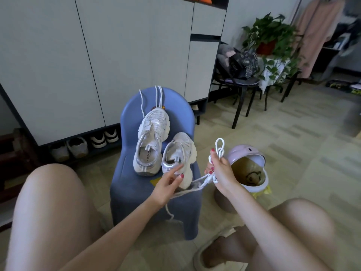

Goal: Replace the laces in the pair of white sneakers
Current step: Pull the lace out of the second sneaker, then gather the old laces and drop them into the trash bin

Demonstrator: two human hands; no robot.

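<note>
Two white sneakers stand on a blue chair [136, 194]: the far sneaker [152, 132] and the near sneaker [180, 151], heels toward me. My right hand [218, 169] grips a bunched white lace [219, 146], looped above my fingers and trailing down left to my left hand [168, 184]. That hand is held with fingers spread beside the near sneaker's heel, and the lace runs under its palm. More white laces [158, 96] hang over the chair's backrest.
A pink bin [254, 184] with its lid tipped open stands just right of the chair. White cabinets with shoes beneath fill the left and back. A black chair with bags and a potted plant stand at the back right. My knees frame the bottom.
</note>
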